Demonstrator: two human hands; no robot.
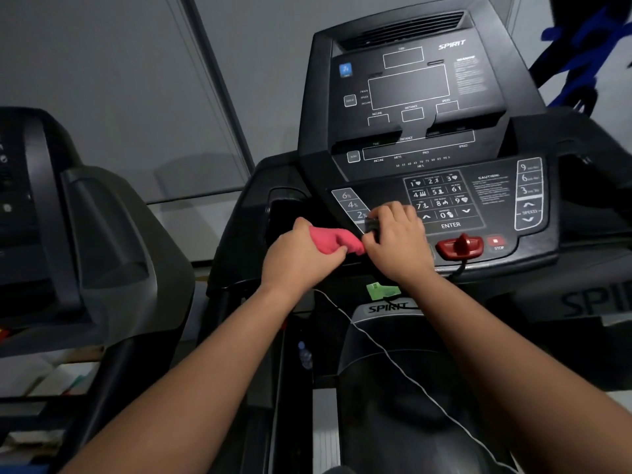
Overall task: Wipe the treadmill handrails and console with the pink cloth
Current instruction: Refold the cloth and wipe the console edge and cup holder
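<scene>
while it sits bunched at the lower left edge of the keypad panel, the crumpled pink cloth (333, 243) is gripped in the left hand (301, 258), whose fingers and thumb curl round it so only a wad sticks out to the right. just beside it, the right hand (398, 241) rests on the black plastic treadmill console (407, 131), its curled fingers closed over a small dark object (372, 226) i cannot identify, right by the "2%" incline key. the two hands nearly touch at the cloth's tip. further right on the same panel lie the white-printed number keypad (441, 200), the red safety key (460, 246) and a red stop button (496, 241). below the console a green tag (378, 290) hangs near a thin white cord (393, 357) running down across the dark motor cover. a second dark treadmill (85, 234) stands well apart at the left.
</scene>
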